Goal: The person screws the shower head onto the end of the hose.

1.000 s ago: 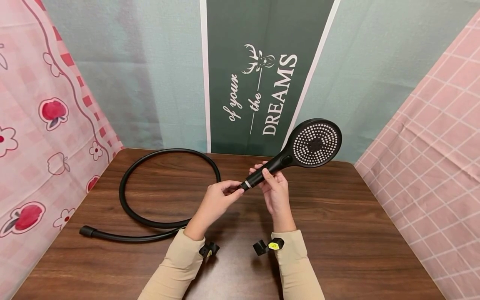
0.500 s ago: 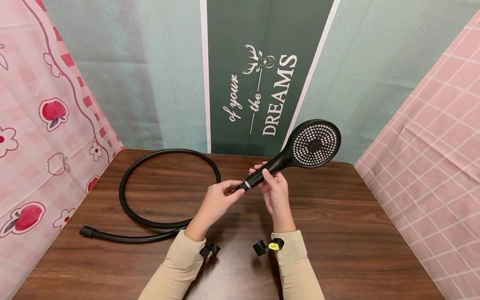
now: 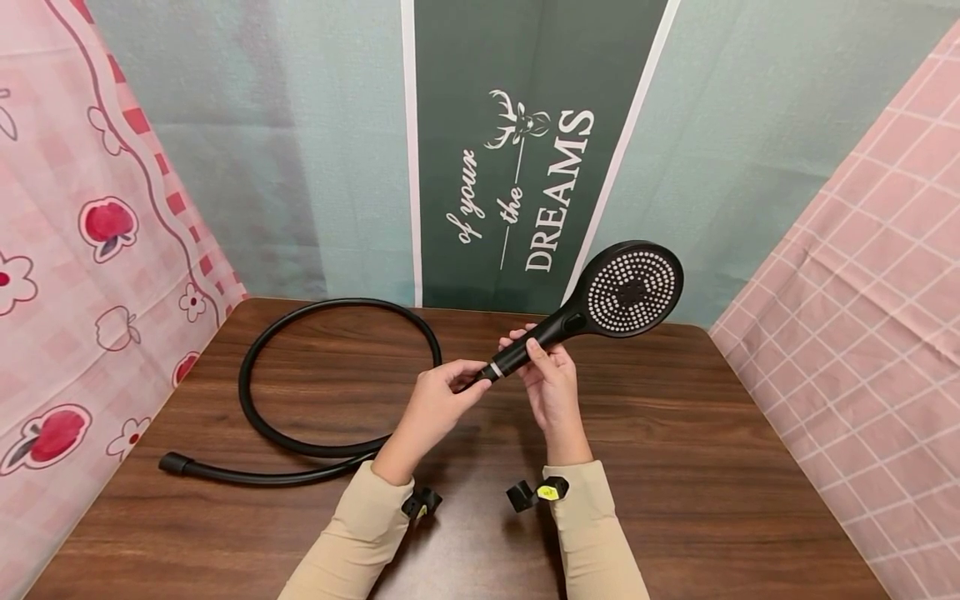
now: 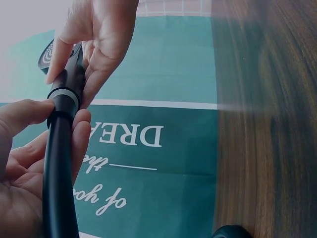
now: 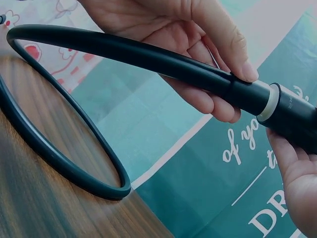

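Observation:
A black handheld shower head [image 3: 633, 292] is held tilted above the table, its round spray face with pale nozzles turned toward me. My right hand [image 3: 552, 387] grips its handle, thumb on top. At the handle's lower end, my left hand [image 3: 437, 402] pinches the end fitting of a black shower hose [image 3: 245, 375] between thumb and fingers. A pale ring [image 5: 270, 102] shows where fitting and handle meet in the right wrist view. From there the hose [image 4: 60, 178] runs down past my left palm. Whether the joint is fully tight cannot be seen.
The hose lies in a wide loop on the brown wooden table [image 3: 675, 467], its other end fitting [image 3: 175, 462] at the left. A green and teal cloth [image 3: 352, 167] hangs behind. Pink cloths stand at the left [image 3: 150, 250] and right [image 3: 862, 275].
My left thumb and fingers shift slightly on the hose fitting. My right hand and the shower head stay almost in place.

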Motion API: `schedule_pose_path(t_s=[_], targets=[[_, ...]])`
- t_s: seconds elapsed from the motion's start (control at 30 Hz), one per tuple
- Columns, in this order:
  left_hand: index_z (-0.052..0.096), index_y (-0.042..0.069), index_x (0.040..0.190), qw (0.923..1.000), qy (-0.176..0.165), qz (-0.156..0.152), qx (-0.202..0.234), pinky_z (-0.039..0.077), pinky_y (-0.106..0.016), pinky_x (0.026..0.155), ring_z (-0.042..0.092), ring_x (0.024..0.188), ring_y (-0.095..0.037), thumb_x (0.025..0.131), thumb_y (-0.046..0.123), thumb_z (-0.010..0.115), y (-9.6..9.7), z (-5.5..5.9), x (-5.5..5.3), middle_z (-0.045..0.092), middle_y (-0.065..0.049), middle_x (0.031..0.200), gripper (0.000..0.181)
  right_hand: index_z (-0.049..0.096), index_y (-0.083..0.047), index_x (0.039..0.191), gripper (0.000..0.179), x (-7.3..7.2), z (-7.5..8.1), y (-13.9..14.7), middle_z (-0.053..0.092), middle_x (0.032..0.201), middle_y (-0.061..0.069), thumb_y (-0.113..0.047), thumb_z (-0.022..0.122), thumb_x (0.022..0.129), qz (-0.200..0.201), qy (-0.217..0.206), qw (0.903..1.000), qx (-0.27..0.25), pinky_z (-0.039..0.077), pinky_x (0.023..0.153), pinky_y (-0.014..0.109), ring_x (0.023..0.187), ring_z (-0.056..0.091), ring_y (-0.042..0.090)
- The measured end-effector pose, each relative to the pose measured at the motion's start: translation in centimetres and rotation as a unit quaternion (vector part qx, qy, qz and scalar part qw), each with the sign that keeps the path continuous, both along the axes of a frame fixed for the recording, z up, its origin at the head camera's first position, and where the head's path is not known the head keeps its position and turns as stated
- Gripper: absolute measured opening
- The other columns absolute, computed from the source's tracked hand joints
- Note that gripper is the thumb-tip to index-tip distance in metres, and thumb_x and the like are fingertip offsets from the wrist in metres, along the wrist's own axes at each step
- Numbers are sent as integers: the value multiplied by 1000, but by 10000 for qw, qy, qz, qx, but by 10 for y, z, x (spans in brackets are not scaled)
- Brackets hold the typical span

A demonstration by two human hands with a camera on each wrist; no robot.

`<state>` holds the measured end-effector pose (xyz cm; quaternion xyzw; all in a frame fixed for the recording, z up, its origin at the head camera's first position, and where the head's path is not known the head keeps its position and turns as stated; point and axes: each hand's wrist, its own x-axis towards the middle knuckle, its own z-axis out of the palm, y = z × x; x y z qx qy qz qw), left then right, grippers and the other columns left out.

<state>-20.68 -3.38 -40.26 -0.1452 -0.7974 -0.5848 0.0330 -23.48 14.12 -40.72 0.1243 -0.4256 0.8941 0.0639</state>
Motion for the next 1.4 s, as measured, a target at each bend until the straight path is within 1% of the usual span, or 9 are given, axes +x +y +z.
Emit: schedule_pose_path(t_s=[0.07, 0.27, 0.3, 0.47, 0.67, 0.83, 1.1, 1.23, 1.4], targets=[[73, 10, 115, 10000, 37, -4, 3, 59, -35, 84, 71, 95, -19, 92, 17, 72, 0, 0, 0, 75, -7, 104, 24, 59, -7, 115, 15, 0, 0, 0, 73, 100, 5, -6, 54, 101, 13, 12, 10000, 6, 56, 93, 33, 95, 75, 17], [73, 10, 116, 10000, -5, -4, 37, 59, -36, 84, 71, 96, -19, 91, 17, 72, 0, -1, -1, 75, -7, 104, 26, 59, -8, 114, 14, 1, 0, 0, 73, 100, 4, -6, 56, 100, 3, -5, 10000, 31, 56, 93, 33, 95, 75, 17], [73, 11, 116, 10000, -38, 3, 43, 59, -36, 84, 71, 96, -18, 91, 17, 73, 1, -1, -1, 75, -7, 104, 26, 59, -7, 115, 15, 1, 0, 0, 74, 100, 4, -6, 56, 100, 1, -4, 10000, 28, 56, 93, 33, 95, 75, 17], [73, 10, 115, 10000, 26, 41, 12, 59, -36, 84, 71, 95, -18, 91, 17, 72, 2, -1, 0, 75, -7, 103, 25, 56, -2, 118, 18, 0, 0, 0, 74, 100, 4, -6, 57, 100, -8, 1, 10000, 11, 56, 93, 33, 94, 75, 17], [74, 11, 114, 9998, 134, 99, -49, 58, -37, 83, 70, 94, -17, 91, 16, 73, 3, 0, 2, 75, -6, 102, 24, 59, -8, 114, 14, 1, 0, 0, 74, 100, 4, -6, 56, 101, 17, 30, 10000, 26, 56, 93, 33, 94, 75, 17], [74, 11, 114, 9997, 202, 143, -77, 58, -38, 83, 69, 93, -18, 91, 15, 73, 3, 1, 3, 75, -6, 101, 24, 60, -9, 115, 15, 1, 0, 0, 74, 101, 3, -6, 54, 102, 28, 73, 9999, 119, 57, 92, 32, 95, 75, 16], [74, 12, 115, 9998, -135, 57, 132, 59, -37, 86, 71, 96, -19, 90, 18, 73, 0, 0, 1, 75, -6, 104, 25, 59, -9, 115, 15, 2, 1, 0, 74, 101, 3, -5, 52, 102, 21, 76, 9999, 149, 57, 92, 31, 96, 75, 16], [74, 12, 115, 9998, -182, 63, 90, 59, -37, 86, 71, 97, -19, 91, 19, 73, -1, 0, 0, 75, -6, 105, 25, 59, -9, 115, 15, 2, 1, 0, 74, 101, 3, -6, 53, 102, 21, 61, 9999, 136, 56, 92, 31, 96, 75, 16], [74, 11, 113, 9998, -161, 82, 68, 59, -36, 83, 70, 93, -18, 91, 17, 73, 0, 1, 1, 75, -6, 102, 24, 60, -9, 114, 14, 2, 1, 0, 74, 101, 3, -6, 55, 101, 21, 40, 9999, 94, 56, 93, 32, 95, 75, 16]])
